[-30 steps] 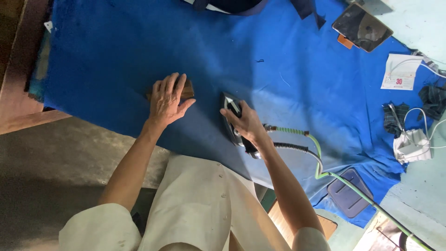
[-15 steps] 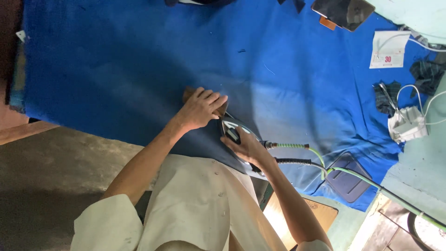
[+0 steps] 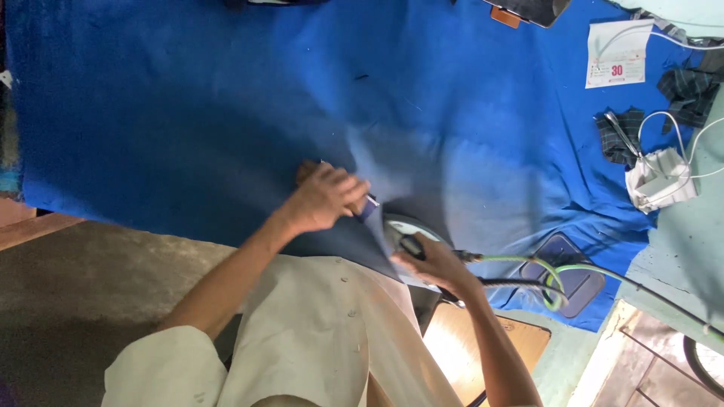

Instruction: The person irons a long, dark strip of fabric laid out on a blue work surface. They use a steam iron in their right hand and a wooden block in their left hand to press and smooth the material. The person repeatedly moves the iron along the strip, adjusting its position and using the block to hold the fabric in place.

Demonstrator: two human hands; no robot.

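- Nearest the camera, at 6 o'clock, a cream buttoned garment (image 3: 324, 332) is worn by the person, with both bare forearms stretched out from it.
- The right hand (image 3: 434, 264) is closed around the handle of a steam iron (image 3: 407, 230), just right of centre; the iron's pale sole is seen at the near edge of the blue cloth (image 3: 188, 113).
- A green hose (image 3: 543, 271) and a dark cable are led off from the iron's back end toward 4 o'clock, looped over a dark blue pad (image 3: 569, 275).
- The left hand (image 3: 324, 197) is curled over a small brown wooden block (image 3: 305, 172) just left of centre, with the fingers bent down on it; the hand is blurred, so how tightly the block is clasped cannot be told.
- A dark navy piece of fabric (image 3: 339, 241) is laid between the two hands, under the iron's tip.
- Farther out, at 2 o'clock, a white bundle with a thin white cord (image 3: 660, 177), plaid scraps (image 3: 618, 136) and a white paper slip (image 3: 617, 54) are seen.
- At 12 to 1 o'clock, the edge of a dark flat device (image 3: 528, 9) is cut off by the frame.
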